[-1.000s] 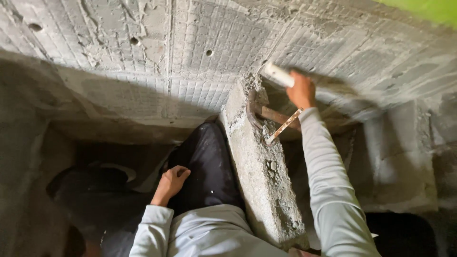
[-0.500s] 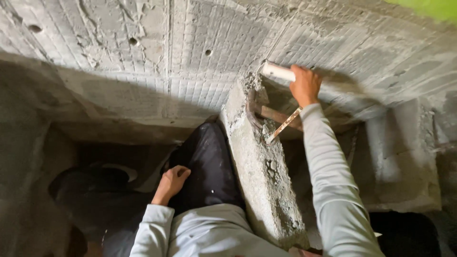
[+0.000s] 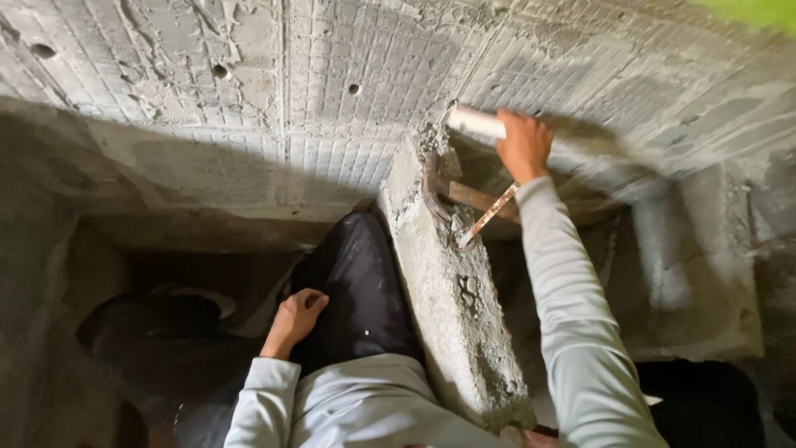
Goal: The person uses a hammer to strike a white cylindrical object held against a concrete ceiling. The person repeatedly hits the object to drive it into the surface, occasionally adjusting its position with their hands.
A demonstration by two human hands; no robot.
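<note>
My right hand [image 3: 524, 144] grips a short white pipe [image 3: 474, 124], holding it against the grey wall just above the top end of a rough concrete block [image 3: 452, 286]. My left hand [image 3: 296, 315] rests with curled fingers on my dark trouser leg [image 3: 361, 290], holding nothing. A hammer with a wooden handle [image 3: 477, 199] lies behind the block, beside a thin rusty strip [image 3: 487, 216] that leans against the block.
The grid-scored cement wall [image 3: 332, 99] with several small holes fills the top. A raised concrete ledge [image 3: 696, 265] stands at the right. A dark shoe [image 3: 157, 319] sits in the shadowed recess at the left.
My right hand has carried the white pipe slightly left and down, closer to the top of the concrete block. My left hand has stayed on my leg.
</note>
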